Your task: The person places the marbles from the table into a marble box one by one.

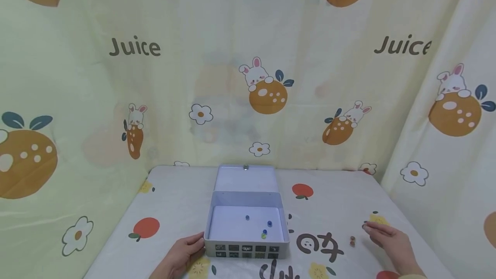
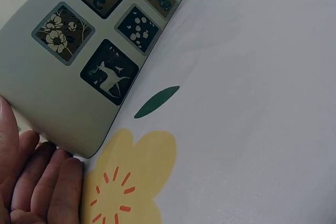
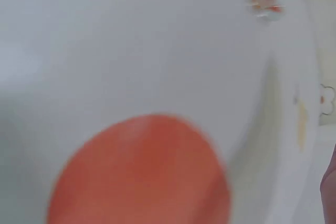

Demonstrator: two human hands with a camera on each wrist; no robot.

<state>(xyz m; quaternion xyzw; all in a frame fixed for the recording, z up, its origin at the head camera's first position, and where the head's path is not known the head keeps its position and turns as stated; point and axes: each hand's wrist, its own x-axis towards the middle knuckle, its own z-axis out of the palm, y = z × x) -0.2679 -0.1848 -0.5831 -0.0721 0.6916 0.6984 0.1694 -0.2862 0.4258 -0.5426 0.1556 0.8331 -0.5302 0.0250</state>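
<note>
A pale tin box (image 1: 248,249) stands with its lid (image 1: 246,178) tipped back. Inside lie several small marbles: blue marbles (image 1: 269,224) and a yellow-green marble (image 1: 264,236). My left hand (image 1: 182,253) rests at the box's left side near the front corner; in the left wrist view its relaxed, bent fingers (image 2: 65,187) lie against that corner. Off to the right, my right hand (image 1: 391,242) pinches a small dark marble (image 1: 364,226) at its fingertips, above the cloth. Two brownish marbles (image 1: 352,241) lie close by, to the left of that hand.
A white tablecloth (image 1: 174,201) printed with fruit, flowers and lettering covers the table. Patterned curtains (image 1: 217,76) hang behind it and at both sides. The right wrist view is blurred, showing a red print (image 3: 142,177) and glassy marbles (image 3: 265,3).
</note>
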